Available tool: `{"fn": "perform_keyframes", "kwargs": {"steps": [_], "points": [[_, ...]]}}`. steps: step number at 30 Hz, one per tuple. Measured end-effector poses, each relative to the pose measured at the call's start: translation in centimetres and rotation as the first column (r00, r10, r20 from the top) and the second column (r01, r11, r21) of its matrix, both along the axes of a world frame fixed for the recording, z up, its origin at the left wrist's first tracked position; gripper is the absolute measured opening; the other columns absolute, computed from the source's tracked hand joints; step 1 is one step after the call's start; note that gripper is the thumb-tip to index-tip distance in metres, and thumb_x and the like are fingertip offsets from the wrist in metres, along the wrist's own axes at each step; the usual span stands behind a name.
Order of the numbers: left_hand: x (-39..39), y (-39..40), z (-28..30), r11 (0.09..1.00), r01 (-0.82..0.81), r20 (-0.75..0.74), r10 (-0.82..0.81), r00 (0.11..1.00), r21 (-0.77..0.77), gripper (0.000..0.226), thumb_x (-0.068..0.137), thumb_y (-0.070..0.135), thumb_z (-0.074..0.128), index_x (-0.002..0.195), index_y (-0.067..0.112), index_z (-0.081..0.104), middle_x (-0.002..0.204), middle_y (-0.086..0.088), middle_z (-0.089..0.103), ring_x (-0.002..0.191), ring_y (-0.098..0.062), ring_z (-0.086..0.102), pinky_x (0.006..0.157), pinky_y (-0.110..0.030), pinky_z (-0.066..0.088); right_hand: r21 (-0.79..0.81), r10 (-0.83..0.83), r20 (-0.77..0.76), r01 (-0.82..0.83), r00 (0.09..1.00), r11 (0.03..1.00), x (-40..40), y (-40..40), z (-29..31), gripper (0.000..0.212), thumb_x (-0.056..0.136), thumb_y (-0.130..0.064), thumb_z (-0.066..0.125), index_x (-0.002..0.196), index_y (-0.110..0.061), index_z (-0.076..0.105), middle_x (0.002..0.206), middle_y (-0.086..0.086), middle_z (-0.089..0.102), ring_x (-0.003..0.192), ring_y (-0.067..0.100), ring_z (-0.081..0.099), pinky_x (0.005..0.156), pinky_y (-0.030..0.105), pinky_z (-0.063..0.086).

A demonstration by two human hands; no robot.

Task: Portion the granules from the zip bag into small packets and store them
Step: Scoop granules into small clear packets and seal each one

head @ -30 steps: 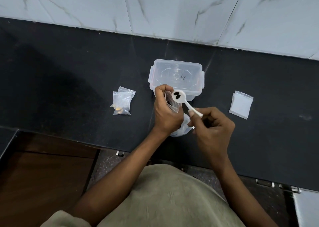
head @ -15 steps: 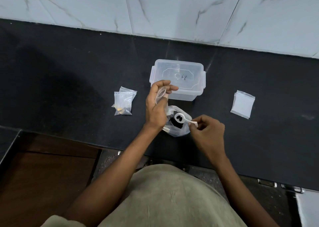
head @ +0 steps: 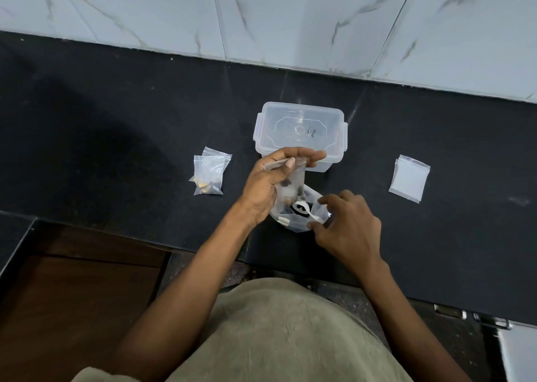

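the task looks partly done: two filled packets (head: 209,175) lie on the worktop (head: 116,137). the left hand (head: 268,178) pinches a small packet (head: 289,185) holding granules, while the right hand (head: 347,227) grips the spoon (head: 305,209) in the zip bag (head: 296,217). empty packets (head: 409,182) and the closed container (head: 300,133) wait.

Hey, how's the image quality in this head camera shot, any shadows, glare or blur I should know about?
Head view: a broad soft shadow darkens the black counter at left; faint streaks of reflected light cross the counter behind the clear lidded box; the wide lens bows the wall tile edge; the small packet in the left hand looks slightly soft, while the right hand is sharp.
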State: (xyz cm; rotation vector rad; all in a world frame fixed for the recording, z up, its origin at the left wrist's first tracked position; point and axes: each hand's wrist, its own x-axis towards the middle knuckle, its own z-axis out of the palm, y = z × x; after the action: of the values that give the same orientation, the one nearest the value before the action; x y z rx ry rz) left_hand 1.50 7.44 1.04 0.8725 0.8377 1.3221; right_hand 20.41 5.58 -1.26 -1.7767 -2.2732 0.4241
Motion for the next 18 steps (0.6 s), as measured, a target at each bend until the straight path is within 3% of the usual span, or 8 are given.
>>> {"fn": "perform_keyframes", "kwargs": {"steps": [3,6,9,11,14,18], "points": [[0.1,0.0,0.6,0.998,0.053,0.143,-0.049,0.988,-0.028,0.025,0.101,-0.003,0.043,0.115,-0.002,0.063,0.120,-0.017,0.072,0.119,-0.027,0.064,0.101,-0.033,0.051,0.056,-0.012,-0.226,0.025,0.974,0.998,-0.1,-0.1,1.4,0.042,0.078,-0.055,0.076,0.111,-0.030,0.072,0.103,-0.011,0.059,0.098,0.011,0.053,0.060,0.028,0.044],[0.5,0.0,0.9,0.990,0.141,0.164,-0.135,0.977,-0.020,0.024,0.098,0.003,0.047,0.111,-0.007,0.064,0.133,-0.020,0.065,0.131,-0.027,0.058,0.097,-0.033,0.054,0.084,0.055,-0.546,-0.011,0.836,0.996,-0.3,0.3,2.7,0.028,0.087,-0.040,0.075,0.112,-0.027,0.073,0.104,-0.013,0.062,0.096,0.012,0.056,0.073,0.028,0.049],[0.8,0.1,0.6,0.966,0.256,0.166,-0.248,0.954,-0.026,0.035,0.098,0.008,0.047,0.124,-0.012,0.058,0.152,-0.012,0.051,0.138,-0.023,0.052,0.098,-0.031,0.052,0.070,0.092,-0.705,-0.060,0.703,0.996,-1.3,1.1,3.4,0.020,0.091,-0.021,0.077,0.110,-0.024,0.074,0.095,-0.010,0.065,0.085,0.016,0.060,0.072,0.025,0.048],[1.0,0.1,0.3,0.956,0.290,0.144,-0.281,0.949,-0.047,0.044,0.098,0.012,0.050,0.137,-0.008,0.052,0.145,-0.005,0.058,0.124,-0.022,0.061,0.091,-0.031,0.053,0.033,0.060,-0.780,-0.055,0.622,0.998,-1.8,1.6,3.6,0.003,0.092,-0.018,0.076,0.095,-0.016,0.076,0.086,-0.005,0.068,0.076,0.014,0.064,0.068,0.026,0.049],[1.2,0.0,0.0,0.977,0.182,0.105,-0.171,0.980,-0.108,0.044,0.093,0.009,0.063,0.135,-0.002,0.055,0.123,-0.012,0.065,0.101,-0.024,0.062,0.079,-0.035,0.055,-0.039,-0.026,-0.843,-0.012,0.537,0.999,-1.7,2.2,3.4,0.006,0.091,-0.013,0.078,0.090,-0.007,0.077,0.084,0.005,0.074,0.075,0.016,0.070,0.068,0.030,0.055],[0.9,0.0,-0.8,0.968,-0.156,0.002,0.159,0.987,-0.199,0.033,0.072,0.012,0.087,0.095,-0.003,0.067,0.087,-0.010,0.071,0.079,-0.020,0.070,0.069,-0.031,0.060,-0.192,-0.167,-0.928,-0.044,0.334,0.980,-0.8,2.9,3.6,0.011,0.091,-0.007,0.075,0.082,-0.012,0.078,0.082,0.007,0.077,0.078,0.017,0.072,0.073,0.030,0.058]]}}
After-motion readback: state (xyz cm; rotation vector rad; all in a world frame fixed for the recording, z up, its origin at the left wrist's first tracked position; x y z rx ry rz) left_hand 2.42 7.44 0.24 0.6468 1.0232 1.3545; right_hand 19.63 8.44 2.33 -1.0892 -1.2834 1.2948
